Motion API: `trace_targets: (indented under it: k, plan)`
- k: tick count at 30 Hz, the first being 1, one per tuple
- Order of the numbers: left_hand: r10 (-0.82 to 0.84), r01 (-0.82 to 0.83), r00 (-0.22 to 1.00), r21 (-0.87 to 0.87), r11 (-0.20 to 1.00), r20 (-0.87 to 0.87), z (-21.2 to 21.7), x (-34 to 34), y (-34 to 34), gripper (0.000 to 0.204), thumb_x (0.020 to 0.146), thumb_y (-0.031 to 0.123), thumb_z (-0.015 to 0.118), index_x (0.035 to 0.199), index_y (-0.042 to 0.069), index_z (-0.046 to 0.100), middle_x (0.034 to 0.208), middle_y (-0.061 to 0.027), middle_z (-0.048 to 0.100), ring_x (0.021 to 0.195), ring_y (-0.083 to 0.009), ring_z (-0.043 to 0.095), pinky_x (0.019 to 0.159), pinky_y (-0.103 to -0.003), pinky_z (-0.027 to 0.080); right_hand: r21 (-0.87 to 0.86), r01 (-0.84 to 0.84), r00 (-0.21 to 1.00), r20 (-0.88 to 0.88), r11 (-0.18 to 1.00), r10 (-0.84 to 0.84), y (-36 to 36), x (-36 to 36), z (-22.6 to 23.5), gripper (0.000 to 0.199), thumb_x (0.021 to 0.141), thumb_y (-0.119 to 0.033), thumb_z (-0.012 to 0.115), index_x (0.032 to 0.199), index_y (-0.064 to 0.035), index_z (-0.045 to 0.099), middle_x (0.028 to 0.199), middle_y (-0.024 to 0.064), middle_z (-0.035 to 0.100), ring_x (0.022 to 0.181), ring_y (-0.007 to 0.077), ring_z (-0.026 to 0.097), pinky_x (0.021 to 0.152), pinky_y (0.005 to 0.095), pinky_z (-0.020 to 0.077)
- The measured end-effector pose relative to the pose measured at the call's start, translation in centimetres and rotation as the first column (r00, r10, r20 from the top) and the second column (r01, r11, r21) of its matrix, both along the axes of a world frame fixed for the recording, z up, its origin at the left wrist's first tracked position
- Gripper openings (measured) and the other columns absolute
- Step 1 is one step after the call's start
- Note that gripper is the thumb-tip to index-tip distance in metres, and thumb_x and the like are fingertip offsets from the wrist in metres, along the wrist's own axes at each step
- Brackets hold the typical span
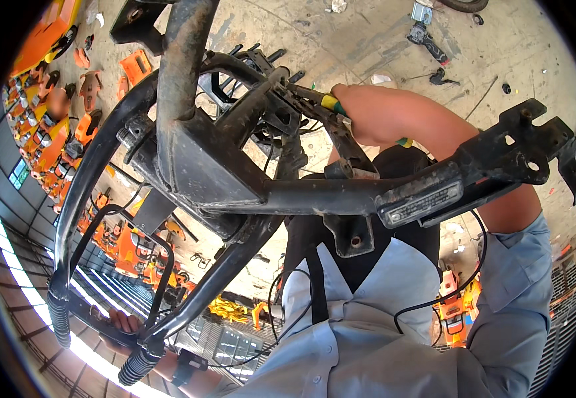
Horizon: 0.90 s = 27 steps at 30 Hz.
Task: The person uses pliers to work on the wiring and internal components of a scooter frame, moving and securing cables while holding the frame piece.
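Observation:
A large black metal vehicle frame (215, 159), scuffed and dirty, spans the view in front of my body. Its tubes run toward the lower left and the right. My right hand (367, 116) is closed round the yellow-and-green handles of a pair of pliers (331, 103). Their metal end reaches a bracket at the frame's upper middle; whether the jaws grip anything there is hidden. At the lower left, my left hand (125, 323) has its fingers wrapped over a black part of the frame between two ribbed, spring-like ends. The frame covers part of that hand.
A cordless power tool (427, 45) lies on the concrete floor (367, 40) at the upper right, near a tyre (463, 3). Many orange machine parts (135, 66) crowd the left side, where a person (56, 109) is among them. Thin black cables (483, 252) hang beside my shirt.

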<state>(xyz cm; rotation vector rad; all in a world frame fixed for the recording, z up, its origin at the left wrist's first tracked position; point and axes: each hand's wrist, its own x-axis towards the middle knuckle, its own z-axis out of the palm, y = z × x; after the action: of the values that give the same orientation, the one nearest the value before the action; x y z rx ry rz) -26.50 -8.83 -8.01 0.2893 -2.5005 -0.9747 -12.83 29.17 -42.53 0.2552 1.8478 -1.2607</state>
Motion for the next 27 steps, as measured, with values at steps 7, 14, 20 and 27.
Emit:
trace_targets:
  k: [7, 14, 20, 27]
  plan:
    - [-0.277, 0.026, 0.883, 0.549, 0.836, 0.38, 4.0, -2.8, -6.9, 0.037, 0.091, 0.034, 0.055, 0.075, 0.008, 0.035, 0.062, -0.0055, 0.036, 0.045, -0.0127, 0.035, 0.033, -0.023, 0.029, 0.072, 0.252, 0.881, -0.431, 0.965, -0.197, -2.5, 2.8, -5.1, 0.047, 0.075, 0.003, 0.058, 0.122, 0.0001, 0.05, 0.111, 0.0194, 0.061, 0.112, 0.037, 0.056, 0.085, 0.0424, 0.0483]
    - [-0.171, -0.068, 0.93, 0.61, 0.789, 0.325, 3.9, -2.6, -6.1, 0.036, 0.093, 0.032, 0.052, 0.074, 0.007, 0.035, 0.062, -0.0046, 0.035, 0.044, -0.0114, 0.03, 0.036, -0.025, 0.026, -0.063, 0.426, 0.641, -0.683, 0.903, -0.35, -3.9, 1.5, -11.7, 0.057, 0.07, 0.008, 0.061, 0.124, -0.0073, 0.048, 0.123, 0.0141, 0.054, 0.119, 0.0354, 0.05, 0.096, 0.0416, 0.0457]
    - [-0.13, -0.003, 0.951, 0.428, 0.904, 0.28, 3.1, -2.2, -4.8, 0.033, 0.094, 0.028, 0.051, 0.076, 0.005, 0.036, 0.061, -0.0088, 0.037, 0.044, -0.017, 0.038, 0.036, -0.027, 0.034, -0.154, 0.252, 0.867, -0.402, 0.955, -0.293, -1.0, 2.5, -6.5, 0.063, 0.07, 0.012, 0.055, 0.131, -0.0056, 0.047, 0.127, 0.0193, 0.052, 0.121, 0.0383, 0.049, 0.094, 0.0425, 0.0455]
    - [0.012, -0.136, 0.975, 0.552, 0.823, 0.222, 2.3, -1.8, -1.3, 0.036, 0.096, 0.033, 0.05, 0.077, 0.006, 0.036, 0.06, -0.0075, 0.035, 0.042, -0.0151, 0.036, 0.034, -0.027, 0.03, -0.098, 0.088, 0.995, -0.04, 0.991, -0.093, 1.0, 0.7, -1.9, 0.061, 0.072, 0.009, 0.053, 0.132, -0.0036, 0.046, 0.111, 0.0245, 0.061, 0.108, 0.0418, 0.057, 0.086, 0.0445, 0.0461]
